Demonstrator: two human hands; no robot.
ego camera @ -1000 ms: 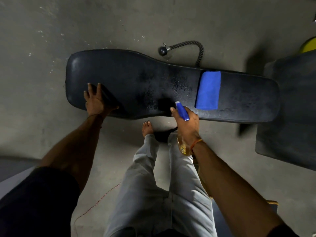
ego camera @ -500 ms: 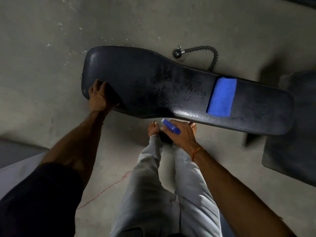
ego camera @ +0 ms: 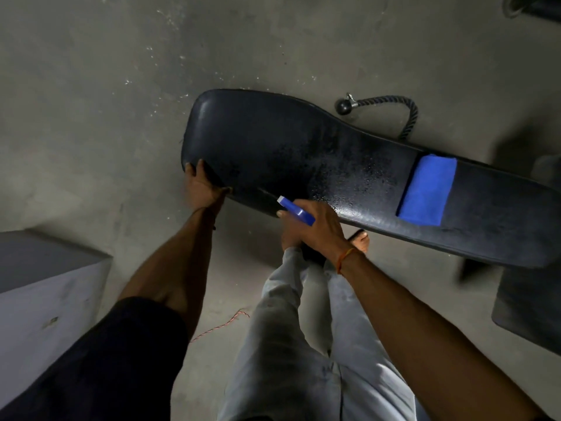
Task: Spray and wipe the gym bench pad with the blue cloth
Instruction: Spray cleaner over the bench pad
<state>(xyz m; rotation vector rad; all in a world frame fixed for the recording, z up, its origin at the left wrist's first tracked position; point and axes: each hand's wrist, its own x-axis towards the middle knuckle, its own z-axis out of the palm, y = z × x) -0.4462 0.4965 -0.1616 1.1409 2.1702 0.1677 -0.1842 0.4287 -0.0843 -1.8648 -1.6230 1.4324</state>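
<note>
The long black bench pad (ego camera: 273,138) runs from centre to the right edge, with wet droplets across its middle. A folded blue cloth (ego camera: 426,189) lies flat on the pad's right part. My right hand (ego camera: 315,229) grips a spray bottle; its blue nozzle head (ego camera: 296,210) points left at the pad's near edge, and the bottle body is hidden under the hand. My left hand (ego camera: 202,186) holds the near left corner of the pad, fingers over its edge.
A black rope handle with a ball end (ego camera: 382,109) lies on the concrete floor behind the pad. A grey block (ego camera: 45,287) stands at the left. Another dark pad (ego camera: 528,311) sits at the right. A red cord (ego camera: 221,325) trails on the floor near my legs.
The view has swung left, so the pad sits further right. My right hand has turned the spray nozzle leftward and moved along the near edge. My left hand has slid to the pad's corner.
</note>
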